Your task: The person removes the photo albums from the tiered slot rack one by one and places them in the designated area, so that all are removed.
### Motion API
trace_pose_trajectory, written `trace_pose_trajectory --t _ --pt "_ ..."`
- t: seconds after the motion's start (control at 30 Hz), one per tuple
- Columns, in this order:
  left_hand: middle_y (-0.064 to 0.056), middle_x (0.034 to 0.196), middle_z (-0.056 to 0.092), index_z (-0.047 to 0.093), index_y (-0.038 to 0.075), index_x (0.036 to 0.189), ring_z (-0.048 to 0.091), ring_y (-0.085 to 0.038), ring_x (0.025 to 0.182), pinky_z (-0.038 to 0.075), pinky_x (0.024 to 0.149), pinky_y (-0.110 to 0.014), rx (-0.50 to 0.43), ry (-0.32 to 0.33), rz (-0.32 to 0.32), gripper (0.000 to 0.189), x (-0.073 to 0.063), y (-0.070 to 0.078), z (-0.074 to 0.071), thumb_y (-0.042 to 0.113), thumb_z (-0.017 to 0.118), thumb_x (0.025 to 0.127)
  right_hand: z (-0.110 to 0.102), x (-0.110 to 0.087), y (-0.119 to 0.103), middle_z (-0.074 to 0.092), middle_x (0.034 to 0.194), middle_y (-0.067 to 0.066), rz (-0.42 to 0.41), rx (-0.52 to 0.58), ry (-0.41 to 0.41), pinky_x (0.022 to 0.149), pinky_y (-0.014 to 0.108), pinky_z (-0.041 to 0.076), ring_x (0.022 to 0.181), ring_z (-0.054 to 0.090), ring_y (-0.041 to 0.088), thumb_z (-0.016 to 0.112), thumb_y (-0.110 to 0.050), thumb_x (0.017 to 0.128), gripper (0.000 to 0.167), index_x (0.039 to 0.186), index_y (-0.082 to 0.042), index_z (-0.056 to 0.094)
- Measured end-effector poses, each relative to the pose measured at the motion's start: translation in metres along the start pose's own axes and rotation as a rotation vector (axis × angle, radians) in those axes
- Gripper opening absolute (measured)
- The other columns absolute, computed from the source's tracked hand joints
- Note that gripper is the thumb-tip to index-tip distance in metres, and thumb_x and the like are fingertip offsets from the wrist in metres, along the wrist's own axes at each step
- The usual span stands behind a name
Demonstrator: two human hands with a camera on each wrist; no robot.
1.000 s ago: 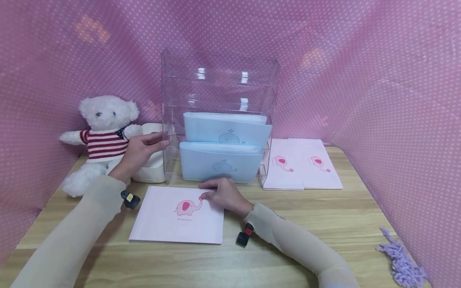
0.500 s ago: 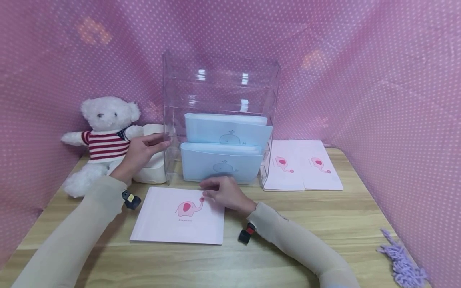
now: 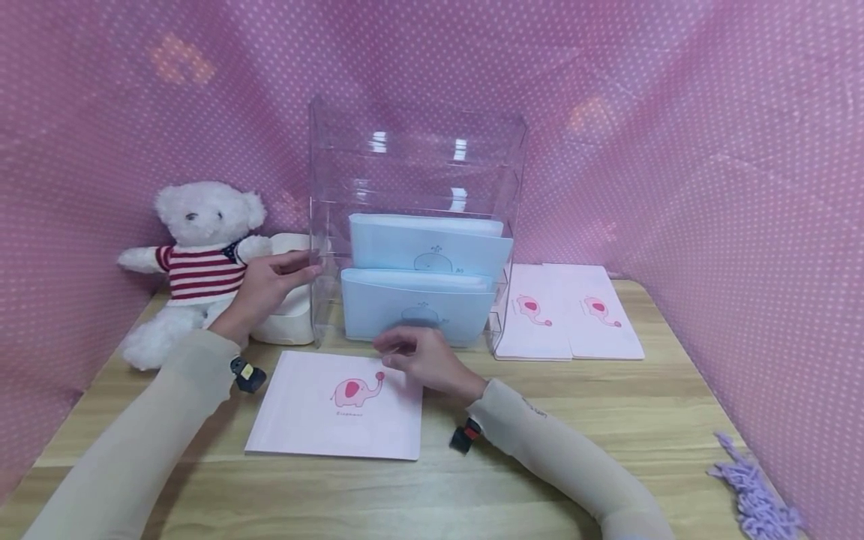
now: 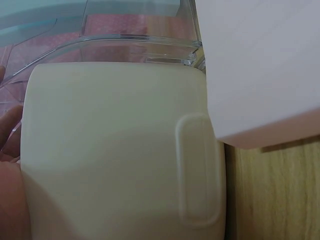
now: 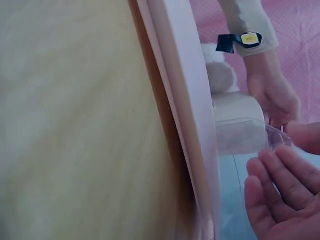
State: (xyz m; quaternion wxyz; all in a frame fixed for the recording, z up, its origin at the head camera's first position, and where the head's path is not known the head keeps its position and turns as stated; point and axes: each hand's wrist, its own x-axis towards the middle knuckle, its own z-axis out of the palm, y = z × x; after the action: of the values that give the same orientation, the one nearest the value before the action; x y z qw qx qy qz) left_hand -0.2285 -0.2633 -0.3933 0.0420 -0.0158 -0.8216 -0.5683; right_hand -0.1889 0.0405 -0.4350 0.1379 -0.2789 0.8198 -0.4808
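Note:
My left hand (image 3: 266, 289) holds the left side panel of a clear tiered rack (image 3: 316, 172), thumb and fingers at its edge. Two pale blue albums with whale drawings, an upper one (image 3: 378, 241) and a lower one (image 3: 367, 311), stand in the rack's lower tiers. A pale pink album (image 3: 304, 405) with an elephant on its cover lies flat in front. My right hand (image 3: 432, 364) hovers over that album's far right corner, fingers loosely bent. In the right wrist view, nothing sits between its fingers (image 5: 280, 180) and thumb.
A white teddy bear (image 3: 205, 214) in a striped sweater sits at the back left, beside a cream container (image 3: 283, 326). More pink elephant albums (image 3: 540, 341) lie right of the rack. Purple yarn (image 3: 756, 499) lies at the right table edge. Pink dotted cloth (image 3: 709, 187) surrounds the table.
The whole head view has shifted slightly right and down. My left hand stays at the rack, and my right hand lingers over the pink album with little movement.

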Motion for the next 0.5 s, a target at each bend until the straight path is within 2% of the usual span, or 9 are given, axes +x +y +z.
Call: trace_pose_trajectory --t 0.27,0.5 --pt "-0.013 0.139 0.065 0.062 0.012 0.14 0.063 0.014 0.101 0.051 0.089 -0.005 0.01 -0.001 -0.016 0.059 0.0 0.001 -0.001 0.044 0.075 0.091 -0.01 -0.003 -0.005 0.073 0.119 -0.002 -0.066 0.078 -0.016 0.097 0.028 0.057 0.11 0.066 0.013 0.07 -0.011 0.093 0.031 0.123 -0.017 0.07" --pt "-0.011 0.141 0.064 0.062 0.015 0.14 0.06 0.014 0.104 0.049 0.09 -0.004 0.036 -0.007 -0.031 0.061 -0.001 0.001 -0.003 0.048 0.074 0.091 -0.026 -0.006 -0.017 0.07 0.125 0.016 -0.192 0.168 -0.022 0.1 0.035 0.058 0.116 0.066 0.027 0.068 -0.003 0.092 0.034 0.126 -0.008 0.067"
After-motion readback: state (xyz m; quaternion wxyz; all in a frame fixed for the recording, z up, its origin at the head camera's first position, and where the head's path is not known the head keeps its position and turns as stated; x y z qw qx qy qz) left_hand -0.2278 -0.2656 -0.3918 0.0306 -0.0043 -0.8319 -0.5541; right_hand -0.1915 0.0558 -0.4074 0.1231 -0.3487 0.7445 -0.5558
